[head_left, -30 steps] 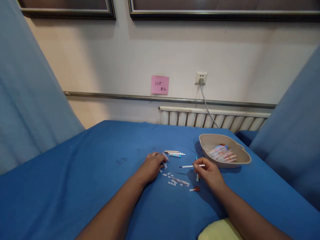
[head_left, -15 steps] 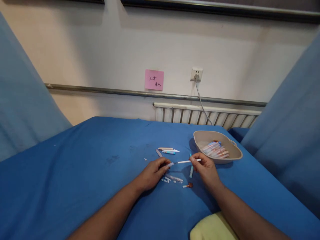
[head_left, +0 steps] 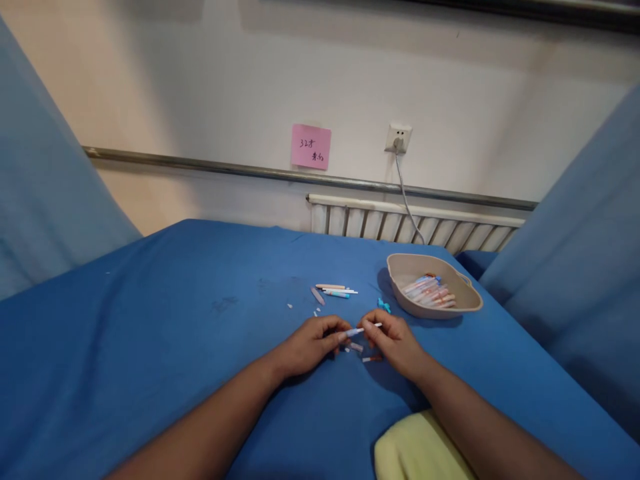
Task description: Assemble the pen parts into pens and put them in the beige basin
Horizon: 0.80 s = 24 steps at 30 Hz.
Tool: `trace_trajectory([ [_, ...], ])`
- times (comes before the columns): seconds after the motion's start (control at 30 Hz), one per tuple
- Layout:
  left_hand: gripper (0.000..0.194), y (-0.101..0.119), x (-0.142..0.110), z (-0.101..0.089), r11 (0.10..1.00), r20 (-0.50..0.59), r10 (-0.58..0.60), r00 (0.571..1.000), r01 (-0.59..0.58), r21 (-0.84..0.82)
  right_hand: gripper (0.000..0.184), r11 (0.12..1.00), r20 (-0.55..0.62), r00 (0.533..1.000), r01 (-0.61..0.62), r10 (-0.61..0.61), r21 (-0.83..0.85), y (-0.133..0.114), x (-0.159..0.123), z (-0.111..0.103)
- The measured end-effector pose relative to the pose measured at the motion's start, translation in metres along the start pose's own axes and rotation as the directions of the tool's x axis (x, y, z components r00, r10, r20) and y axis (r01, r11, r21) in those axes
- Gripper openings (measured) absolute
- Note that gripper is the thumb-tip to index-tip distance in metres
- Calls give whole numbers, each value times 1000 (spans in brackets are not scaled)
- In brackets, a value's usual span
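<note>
Left hand (head_left: 313,343) pinches pale barrel (head_left: 353,332), right hand (head_left: 397,341) grips thin white stick (head_left: 379,325); off-axis push could bend stick.

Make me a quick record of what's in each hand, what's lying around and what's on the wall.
left hand: holding a pale barrel
right hand: holding a white stick, in line with the barrel
behind the hands: slim pens, turquoise piece, small white bits
bin: beige, at the right, with a pile of pens
surface: blue sheet
near edge: yellow cloth
wall: pink note, socket with plug in
unclear: whether stick and barrel touch
</note>
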<state>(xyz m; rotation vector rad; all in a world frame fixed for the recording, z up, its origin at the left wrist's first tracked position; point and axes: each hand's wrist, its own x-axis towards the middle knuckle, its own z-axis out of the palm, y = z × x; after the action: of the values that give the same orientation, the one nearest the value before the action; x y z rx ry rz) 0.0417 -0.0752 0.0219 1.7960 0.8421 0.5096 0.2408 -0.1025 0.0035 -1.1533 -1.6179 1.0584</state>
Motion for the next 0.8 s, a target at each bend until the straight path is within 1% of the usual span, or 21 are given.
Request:
trace_trajectory([
  [0.07,30,0,0,4,994,37,-33,999,36,-99,29,1000,59,998,-17,16,26,-3,-3,2],
  [0.1,31,0,0,6,989,53,-50,997,56,-136,30,999,63,998,-25,22,48,-4,-4,3],
  [0.2,35,0,0,7,974,65,-79,995,91,-206,31,992,5,999,-53,53,117,-5,-3,3],
  [0.3,37,1,0,5,971,51,-87,995,96,-220,28,987,-5,997,-70,71,143,-5,0,3],
  [0.37,35,1,-1,1,976,45,-87,995,94,-195,27,988,-20,998,-48,52,150,-4,3,2],
  [0.4,33,1,-1,-3,981,28,-85,996,88,-170,26,987,-57,998,-25,34,162,-4,4,1],
  [0.47,29,0,-1,-12,994,-51,-74,996,69,-86,26,980,-186,982,34,3,195,-3,7,-4],
  [0.5,27,-1,-1,-18,998,-106,-63,992,61,-25,26,976,-266,964,63,-5,210,-2,9,-8],
  [0.57,27,-3,-2,-30,990,-218,-36,975,64,124,27,970,-417,909,111,-12,215,0,12,-16],
  [0.63,26,-4,-4,-40,949,-291,-17,957,107,296,27,975,-514,857,136,-28,174,4,15,-23],
  [0.7,24,-4,-6,-45,886,-305,-15,952,155,438,28,985,-543,837,137,-60,102,9,16,-28],
  [0.8,21,-2,-9,-44,814,-283,-14,959,175,554,27,991,-524,841,115,-135,-71,15,15,-30],
])
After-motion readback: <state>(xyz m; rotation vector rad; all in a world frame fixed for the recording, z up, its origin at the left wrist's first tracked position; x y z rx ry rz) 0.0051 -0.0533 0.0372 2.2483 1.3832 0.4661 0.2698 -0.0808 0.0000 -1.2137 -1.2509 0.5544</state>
